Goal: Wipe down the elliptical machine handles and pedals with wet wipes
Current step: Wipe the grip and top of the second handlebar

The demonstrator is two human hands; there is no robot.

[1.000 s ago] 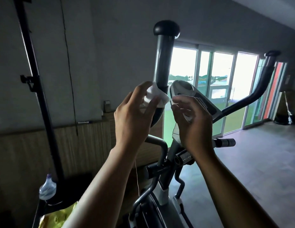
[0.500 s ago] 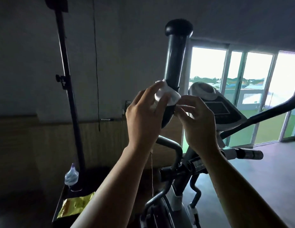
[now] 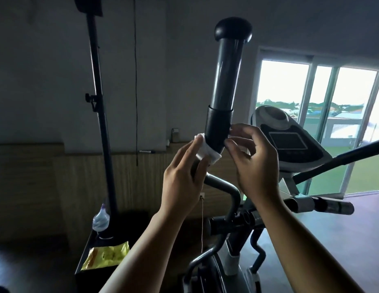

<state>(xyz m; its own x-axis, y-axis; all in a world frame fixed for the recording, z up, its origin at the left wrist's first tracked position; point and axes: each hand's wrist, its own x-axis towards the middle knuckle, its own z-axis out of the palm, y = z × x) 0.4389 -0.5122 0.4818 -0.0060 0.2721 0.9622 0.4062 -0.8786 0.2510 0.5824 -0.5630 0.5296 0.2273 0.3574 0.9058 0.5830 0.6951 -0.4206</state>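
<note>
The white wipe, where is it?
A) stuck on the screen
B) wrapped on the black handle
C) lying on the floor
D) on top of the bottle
B: the left hand holds the wipe against the black handle, low down on it.

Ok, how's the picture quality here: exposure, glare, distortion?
Head view: windows blown out, backlighting a dim room; handle near-silhouetted with a faint sheen; white wipe, left hand and right hand readable; wide-angle lens bends the stand pole at left.
</note>
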